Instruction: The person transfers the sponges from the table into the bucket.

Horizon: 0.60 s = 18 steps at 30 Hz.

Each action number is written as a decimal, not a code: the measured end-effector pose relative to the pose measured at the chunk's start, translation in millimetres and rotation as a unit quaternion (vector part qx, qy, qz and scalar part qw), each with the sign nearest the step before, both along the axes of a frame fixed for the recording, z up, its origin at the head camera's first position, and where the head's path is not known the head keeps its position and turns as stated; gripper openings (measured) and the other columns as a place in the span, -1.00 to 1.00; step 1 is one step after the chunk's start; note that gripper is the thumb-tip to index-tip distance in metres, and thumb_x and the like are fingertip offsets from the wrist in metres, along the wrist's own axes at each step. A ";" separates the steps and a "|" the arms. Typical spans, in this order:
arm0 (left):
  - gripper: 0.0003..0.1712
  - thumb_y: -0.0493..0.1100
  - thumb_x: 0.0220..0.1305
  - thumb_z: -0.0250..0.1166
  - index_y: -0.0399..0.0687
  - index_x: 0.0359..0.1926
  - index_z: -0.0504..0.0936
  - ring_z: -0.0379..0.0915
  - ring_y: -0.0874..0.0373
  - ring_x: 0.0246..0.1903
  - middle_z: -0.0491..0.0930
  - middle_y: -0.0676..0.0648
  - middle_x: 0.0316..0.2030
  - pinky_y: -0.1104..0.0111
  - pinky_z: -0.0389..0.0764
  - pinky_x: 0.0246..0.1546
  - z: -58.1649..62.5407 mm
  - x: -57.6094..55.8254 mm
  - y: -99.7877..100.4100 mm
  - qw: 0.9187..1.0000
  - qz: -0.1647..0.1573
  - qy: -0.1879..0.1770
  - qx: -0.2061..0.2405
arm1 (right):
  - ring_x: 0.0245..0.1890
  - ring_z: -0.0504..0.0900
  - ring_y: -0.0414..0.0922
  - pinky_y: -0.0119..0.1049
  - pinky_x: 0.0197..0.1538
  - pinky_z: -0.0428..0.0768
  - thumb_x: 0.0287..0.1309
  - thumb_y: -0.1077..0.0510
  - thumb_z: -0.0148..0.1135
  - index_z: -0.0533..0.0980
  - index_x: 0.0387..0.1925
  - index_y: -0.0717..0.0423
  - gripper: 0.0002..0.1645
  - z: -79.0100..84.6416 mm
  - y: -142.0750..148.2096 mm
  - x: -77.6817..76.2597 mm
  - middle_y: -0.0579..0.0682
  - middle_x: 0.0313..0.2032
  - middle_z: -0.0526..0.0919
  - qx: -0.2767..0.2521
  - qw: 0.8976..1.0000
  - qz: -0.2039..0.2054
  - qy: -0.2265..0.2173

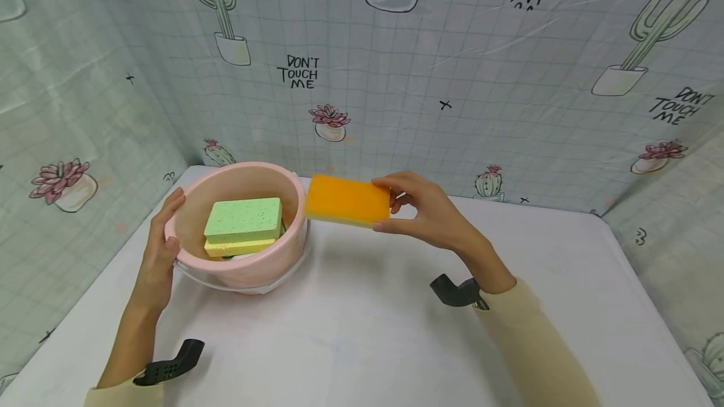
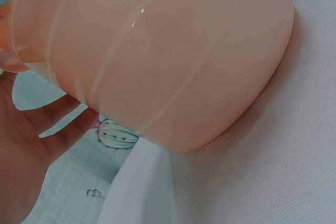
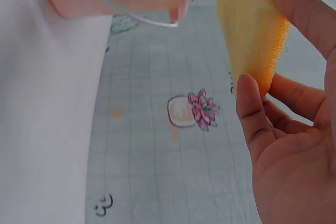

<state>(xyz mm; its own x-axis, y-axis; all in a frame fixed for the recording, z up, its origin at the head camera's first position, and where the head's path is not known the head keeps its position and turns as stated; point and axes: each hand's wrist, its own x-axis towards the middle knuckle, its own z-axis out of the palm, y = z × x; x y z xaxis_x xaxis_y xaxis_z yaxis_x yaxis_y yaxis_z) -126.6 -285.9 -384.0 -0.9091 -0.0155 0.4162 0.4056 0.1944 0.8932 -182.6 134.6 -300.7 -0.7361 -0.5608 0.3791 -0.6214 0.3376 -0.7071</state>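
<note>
A pink bucket (image 1: 243,276) stands at the left of the table, with a green sponge (image 1: 243,220) lying over a yellow sponge (image 1: 240,247) inside. My left hand (image 1: 157,256) rests against the bucket's left side at the rim; in the left wrist view its straight fingers (image 2: 71,129) touch the outer wall. Between thumb and fingers, my right hand (image 1: 421,212) pinches the right end of an orange sponge (image 1: 346,200) with a pale yellow layer beneath. This sponge is raised above the table, its left end beside the bucket's right rim. In the right wrist view its pale face (image 3: 247,30) shows.
A white handle (image 1: 249,289) hangs low around the bucket's front. The white tabletop (image 1: 351,338) extends to the right and front. Behind it and at both sides hangs a grid-patterned cloth (image 1: 384,93) with cactus drawings. Each wrist carries a black mount (image 1: 455,291).
</note>
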 end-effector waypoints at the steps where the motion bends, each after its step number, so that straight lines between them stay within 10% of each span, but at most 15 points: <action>1: -0.30 0.04 0.32 0.01 0.06 0.45 0.13 -0.29 0.11 0.44 -0.12 0.06 0.48 0.07 -0.38 0.36 -0.2 -0.1 -0.1 1.000 0.001 -0.002 0.001 | -0.16 0.48 -0.14 -0.21 -0.08 0.59 -0.08 0.14 0.52 0.47 0.18 0.15 -0.27 1.8 -4.7 -0.9 -0.05 0.04 0.52 -0.001 1.000 0.003 0.000; 18: -0.31 0.02 0.33 -0.05 0.10 0.46 0.08 -0.31 0.10 0.44 -0.14 0.08 0.48 -0.10 -0.44 0.31 1.1 0.6 0.9 1.000 0.007 -0.005 -0.017 | -0.20 0.48 -0.22 -0.42 -0.10 0.56 -0.05 0.04 0.49 0.47 0.18 0.16 -0.27 16.9 -87.8 -17.0 -0.07 0.00 0.50 0.031 0.999 0.036 -0.020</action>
